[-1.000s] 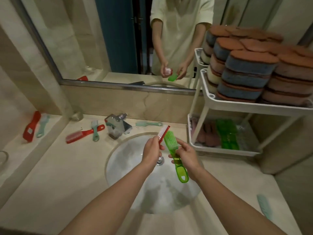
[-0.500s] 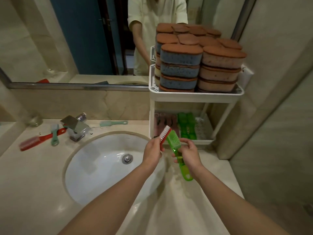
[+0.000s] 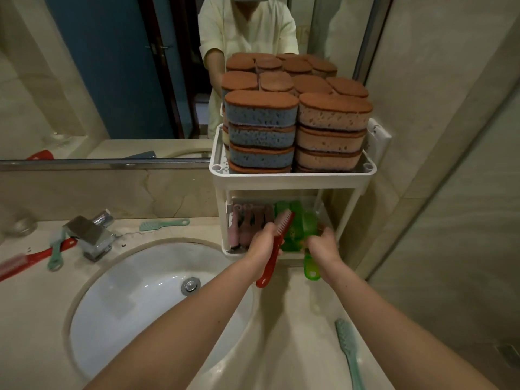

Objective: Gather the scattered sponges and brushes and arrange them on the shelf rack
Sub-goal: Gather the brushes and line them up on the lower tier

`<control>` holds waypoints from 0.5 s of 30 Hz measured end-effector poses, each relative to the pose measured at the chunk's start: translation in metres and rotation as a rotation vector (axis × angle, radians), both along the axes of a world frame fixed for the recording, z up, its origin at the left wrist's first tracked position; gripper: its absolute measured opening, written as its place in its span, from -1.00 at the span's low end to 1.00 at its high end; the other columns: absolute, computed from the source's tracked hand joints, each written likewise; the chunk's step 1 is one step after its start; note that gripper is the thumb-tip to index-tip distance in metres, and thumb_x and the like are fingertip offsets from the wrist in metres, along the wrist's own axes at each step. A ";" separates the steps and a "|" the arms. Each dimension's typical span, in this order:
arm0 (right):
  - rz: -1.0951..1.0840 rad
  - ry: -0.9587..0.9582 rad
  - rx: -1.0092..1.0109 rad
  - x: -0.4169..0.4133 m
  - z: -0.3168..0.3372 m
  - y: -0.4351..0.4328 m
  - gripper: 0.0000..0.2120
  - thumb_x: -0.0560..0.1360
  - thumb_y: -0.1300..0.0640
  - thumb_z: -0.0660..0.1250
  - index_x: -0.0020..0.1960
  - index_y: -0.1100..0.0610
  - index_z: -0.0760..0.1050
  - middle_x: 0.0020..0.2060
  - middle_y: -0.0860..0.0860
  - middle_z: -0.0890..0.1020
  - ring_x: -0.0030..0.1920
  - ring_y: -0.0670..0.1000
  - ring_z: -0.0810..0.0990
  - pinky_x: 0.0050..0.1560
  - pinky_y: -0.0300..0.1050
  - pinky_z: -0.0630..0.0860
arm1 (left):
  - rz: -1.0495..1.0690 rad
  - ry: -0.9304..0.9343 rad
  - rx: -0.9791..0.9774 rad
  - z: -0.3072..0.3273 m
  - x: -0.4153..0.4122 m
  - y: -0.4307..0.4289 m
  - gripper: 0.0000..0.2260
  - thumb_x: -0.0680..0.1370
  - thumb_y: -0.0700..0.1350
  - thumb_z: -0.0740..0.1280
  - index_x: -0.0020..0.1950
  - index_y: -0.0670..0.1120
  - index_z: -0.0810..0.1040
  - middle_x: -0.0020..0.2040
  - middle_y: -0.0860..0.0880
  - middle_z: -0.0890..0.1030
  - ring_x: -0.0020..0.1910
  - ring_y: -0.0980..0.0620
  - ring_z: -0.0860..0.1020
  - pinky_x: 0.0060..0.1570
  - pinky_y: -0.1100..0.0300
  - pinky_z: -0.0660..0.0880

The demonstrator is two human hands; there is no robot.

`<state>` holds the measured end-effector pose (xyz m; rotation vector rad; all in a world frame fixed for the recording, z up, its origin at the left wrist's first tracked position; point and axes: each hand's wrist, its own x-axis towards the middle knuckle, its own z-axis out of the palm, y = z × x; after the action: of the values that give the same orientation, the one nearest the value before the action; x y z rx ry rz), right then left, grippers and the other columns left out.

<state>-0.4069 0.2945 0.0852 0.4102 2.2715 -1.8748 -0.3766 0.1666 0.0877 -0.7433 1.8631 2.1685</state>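
Red brush [image 3: 277,243] in left hand [image 3: 263,243], green brush [image 3: 311,249] in right hand [image 3: 323,244]

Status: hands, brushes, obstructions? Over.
Left hand grips red brush; right hand grips green brush. Both at shelf rack lower tier. Nothing blocking; teal brush loose near right arm.

a chrome faucet [image 3: 90,237] stands behind the white sink [image 3: 126,305], below the mirror [image 3: 98,80].
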 end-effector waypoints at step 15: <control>0.253 -0.004 0.555 -0.100 -0.023 -0.001 -0.65 0.54 0.22 0.20 0.32 0.05 0.40 0.25 0.09 0.50 0.21 0.11 0.49 0.01 -0.17 0.36 | 0.088 -0.088 0.019 -0.022 -0.069 0.010 -0.65 0.63 0.06 0.05 -0.13 -0.11 0.51 -0.39 -0.05 0.53 -0.47 0.06 0.47 -0.42 0.24 0.38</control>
<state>-0.5072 0.2938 0.0623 0.1772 2.6689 -1.1113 -0.4456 0.1767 0.0655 -0.9177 1.7967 2.1637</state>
